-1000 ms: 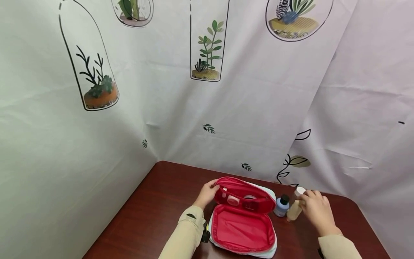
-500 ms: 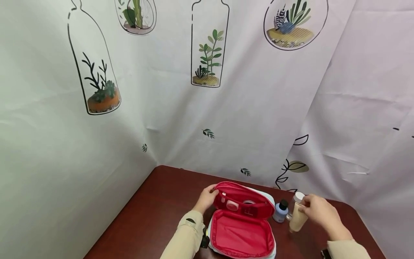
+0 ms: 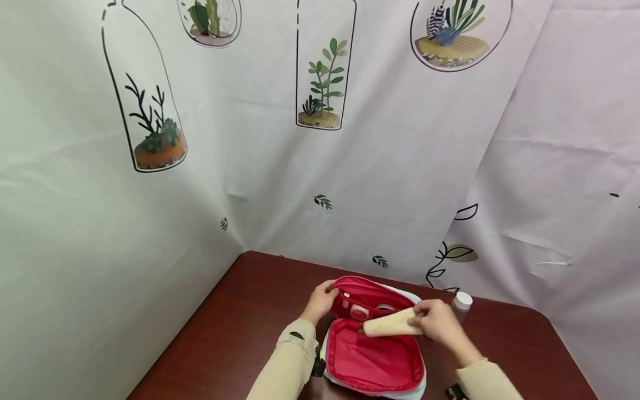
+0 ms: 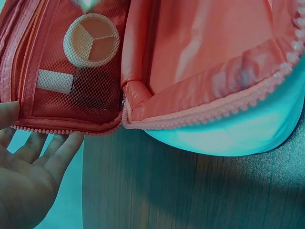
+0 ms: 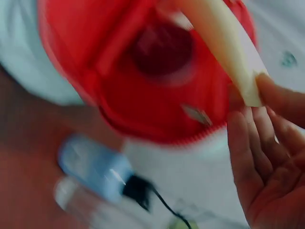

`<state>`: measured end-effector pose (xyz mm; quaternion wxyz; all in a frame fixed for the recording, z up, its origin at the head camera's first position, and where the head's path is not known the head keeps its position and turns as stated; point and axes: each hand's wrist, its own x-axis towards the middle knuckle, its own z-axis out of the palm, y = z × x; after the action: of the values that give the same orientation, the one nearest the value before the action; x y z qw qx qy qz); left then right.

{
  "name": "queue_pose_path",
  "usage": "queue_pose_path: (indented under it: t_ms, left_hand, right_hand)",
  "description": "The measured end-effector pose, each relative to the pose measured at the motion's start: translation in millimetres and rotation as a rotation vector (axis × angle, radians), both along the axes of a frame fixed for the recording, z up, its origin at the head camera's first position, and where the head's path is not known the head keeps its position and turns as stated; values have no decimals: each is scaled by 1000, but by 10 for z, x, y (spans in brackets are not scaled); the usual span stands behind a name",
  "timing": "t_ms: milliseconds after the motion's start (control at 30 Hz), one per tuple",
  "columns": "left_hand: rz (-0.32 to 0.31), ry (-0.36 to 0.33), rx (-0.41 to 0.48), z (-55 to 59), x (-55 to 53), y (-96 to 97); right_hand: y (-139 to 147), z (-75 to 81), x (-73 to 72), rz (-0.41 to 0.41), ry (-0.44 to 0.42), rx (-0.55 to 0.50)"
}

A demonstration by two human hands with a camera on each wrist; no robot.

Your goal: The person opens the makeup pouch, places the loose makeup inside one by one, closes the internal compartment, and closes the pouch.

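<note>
A toiletry bag [image 3: 370, 364] with red lining and a pale outer shell lies unzipped on the table, its lid raised. My left hand [image 3: 320, 301] grips the lid's left edge; in the left wrist view the thumb lies over the rim and the fingers under it. The lid's mesh pocket holds a round pale compact [image 4: 91, 40] and a small white item [image 4: 55, 81]. Over the bag's main compartment, my right hand [image 3: 439, 322] pinches a pale yellow squeeze tube [image 3: 392, 324] by its flat end, the narrower tip pointing left. The main compartment's red floor shows bare below the tube.
A clear bottle with a white cap [image 3: 463, 301] stands right of the bag. Near it, a blue bottle with a black cap [image 5: 95, 167] appears in the right wrist view. Patterned cloth [image 3: 320, 166] hangs behind the brown table [image 3: 240, 333].
My right hand has lifted the yellow tube from beside the bottles and carried it left over the bag, tipping it nearly level. My left hand keeps its grip on the lid.
</note>
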<state>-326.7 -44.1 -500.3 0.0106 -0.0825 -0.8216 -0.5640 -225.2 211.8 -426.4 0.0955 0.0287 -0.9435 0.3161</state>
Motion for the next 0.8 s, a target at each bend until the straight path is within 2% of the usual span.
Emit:
queue_pose_path:
  t_ms: [67, 167, 300, 500, 667, 800]
  left_hand:
    - [5, -2, -4, 1, -3, 2]
    - [5, 12, -21, -18, -11, 6]
    - [-4, 15, -34, -46, -8, 14]
    - [-2, 8, -20, -49, -11, 7]
    - [6, 0, -18, -38, -11, 1]
    - [5, 2, -9, -33, -4, -5]
  right_hand:
    - [-122, -153, -26, -33, 1, -26]
    - [-246, -357, -55, -42, 12, -25]
    - [-314, -545, -68, -52, -6, 18]
    - [-260, -713, -69, -76, -110, 214]
    - [-212, -830, -68, -98, -212, 199]
    - [-171, -812, -74, -76, -239, 174]
